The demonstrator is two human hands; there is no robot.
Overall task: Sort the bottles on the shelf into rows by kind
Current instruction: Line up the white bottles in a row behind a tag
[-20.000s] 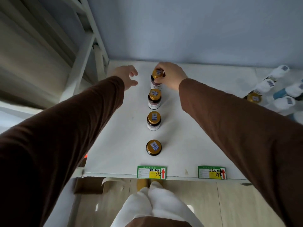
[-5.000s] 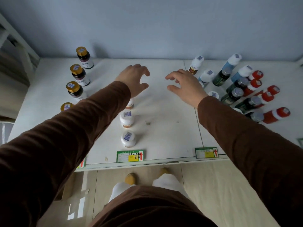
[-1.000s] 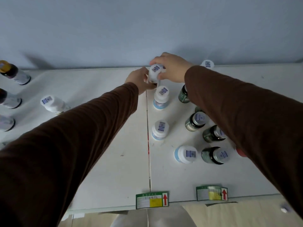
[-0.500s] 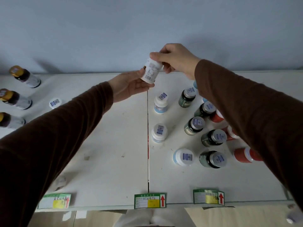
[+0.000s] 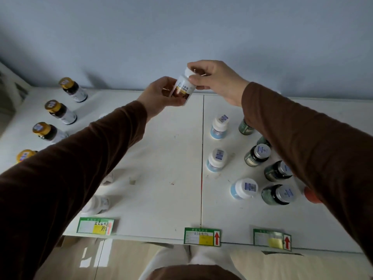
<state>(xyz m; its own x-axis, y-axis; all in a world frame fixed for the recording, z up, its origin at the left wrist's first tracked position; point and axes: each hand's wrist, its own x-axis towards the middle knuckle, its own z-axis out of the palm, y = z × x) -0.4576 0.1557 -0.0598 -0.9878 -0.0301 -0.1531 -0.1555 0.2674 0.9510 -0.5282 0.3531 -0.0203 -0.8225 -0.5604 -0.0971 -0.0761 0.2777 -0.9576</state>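
Both hands hold one white-capped bottle with an orange-brown label (image 5: 183,88) in the air above the back of the white shelf (image 5: 165,158). My left hand (image 5: 161,96) grips its body from below; my right hand (image 5: 214,79) pinches its cap. A row of gold-capped brown bottles (image 5: 60,109) runs along the left. Three white-capped blue bottles (image 5: 219,126) stand right of the shelf seam, and dark green bottles with silver caps (image 5: 257,155) stand beside them. More white-capped bottles (image 5: 96,203) are partly hidden under my left sleeve.
A red-capped bottle (image 5: 310,196) peeks out under my right sleeve. Green and yellow price tags (image 5: 201,236) line the shelf's front edge. A blue-grey wall (image 5: 181,37) closes the back. The floor and my legs show below the shelf.
The white-capped bottle has come up off the shelf's back and shifted left, now held by both hands. The view has swung left, showing more gold-capped bottles.
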